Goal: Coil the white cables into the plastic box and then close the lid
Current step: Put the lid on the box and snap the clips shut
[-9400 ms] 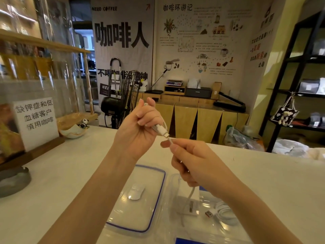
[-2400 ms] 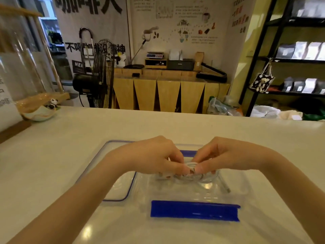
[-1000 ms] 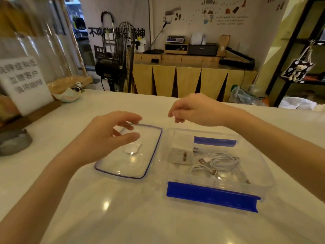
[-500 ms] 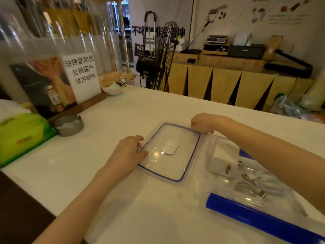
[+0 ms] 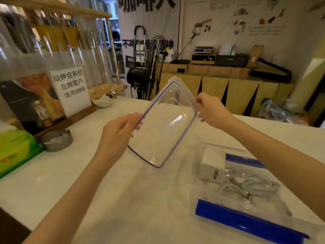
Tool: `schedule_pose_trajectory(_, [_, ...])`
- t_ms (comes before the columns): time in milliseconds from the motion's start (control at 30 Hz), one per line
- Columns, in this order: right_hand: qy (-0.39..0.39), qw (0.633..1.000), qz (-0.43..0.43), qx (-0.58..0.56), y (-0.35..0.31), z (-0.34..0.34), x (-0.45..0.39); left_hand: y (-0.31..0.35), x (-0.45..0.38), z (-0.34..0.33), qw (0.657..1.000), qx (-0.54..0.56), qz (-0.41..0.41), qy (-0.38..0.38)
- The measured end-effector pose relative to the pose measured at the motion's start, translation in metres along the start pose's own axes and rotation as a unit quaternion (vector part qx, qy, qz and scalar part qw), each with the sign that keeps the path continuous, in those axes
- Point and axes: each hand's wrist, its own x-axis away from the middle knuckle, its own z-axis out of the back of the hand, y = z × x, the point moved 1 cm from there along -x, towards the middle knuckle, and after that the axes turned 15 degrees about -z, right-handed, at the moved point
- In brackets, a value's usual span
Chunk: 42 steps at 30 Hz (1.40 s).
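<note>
A white paper sign [image 5: 71,91] propped on a wooden stand at the left of the counter reads 缺钾症和低 / 血糖客户 / 慎用咖啡. On the back wall a pale hanging banner [image 5: 148,23] carries large black characters cut off at the top edge, and lower down a line beginning 不喝咖啡 that a black wire fan [image 5: 149,71] partly hides. A green tissue pack [image 5: 15,150] at the far left bears a small red logo too blurred to read.

The left hand [image 5: 119,132] is raised above the white counter [image 5: 123,199], fingers curled toward the camera, pinching the left long edge of the clear rectangular plastic lid with a blue seal line [image 5: 163,125] between thumb and fingers. The right hand [image 5: 211,110] reaches forward from the right, knuckles up, and pinches the lid's far right edge near its upper corner. Both grips are closed on the lid, which is held clear of the counter, tilted and turned diagonally, with one corner pointing up and away.

The clear plastic box with blue side clips [image 5: 246,224] sits open on the counter at lower right, under the right forearm. Inside it the coiled white cables [image 5: 255,188] lie toward the near side, a USB plug showing, and a white square charger block [image 5: 212,164] stands at the box's far left corner, just beside the coils.
</note>
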Motion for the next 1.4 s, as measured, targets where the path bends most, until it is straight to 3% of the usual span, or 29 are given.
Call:
schedule_pose_trajectory(200, [0.119, 0.976, -0.004, -0.184, 0.022, 0.056, 0.044, 0.046, -0.008, -0.019, 0.986, 0.124, -0.079, -0.073])
schedule_pose_trajectory(367, [0.116, 0.917, -0.070, -0.375, 0.056, 0.095, 0.085, 0.083, 0.004, -0.039, 0.955, 0.108, -0.246, -0.128])
schedule_pose_trajectory(500, [0.080, 0.888, -0.138, -0.431, 0.081, 0.111, 0.131, 0.098, 0.018, -0.053, 0.903, 0.017, -0.386, -0.187])
schedule_pose_trajectory(633, [0.091, 0.917, -0.158, -0.354, 0.103, 0.099, 0.171, 0.097, 0.042, -0.072, 0.821, -0.086, -0.509, -0.245])
schedule_pose_trajectory(733, [0.098, 0.919, -0.177, -0.339, 0.112, 0.088, 0.194, 0.087, 0.058, -0.082, 0.809, -0.083, -0.512, -0.277])
schedule_pose_trajectory(1067, [0.092, 0.915, -0.253, -0.302, 0.118, 0.078, 0.197, 0.063, 0.071, -0.098, 0.842, -0.025, -0.474, -0.257])
schedule_pose_trajectory(1400, [0.065, 0.915, -0.257, -0.304, 0.119, 0.076, 0.195, 0.057, 0.071, -0.096, 0.866, -0.010, -0.419, -0.273])
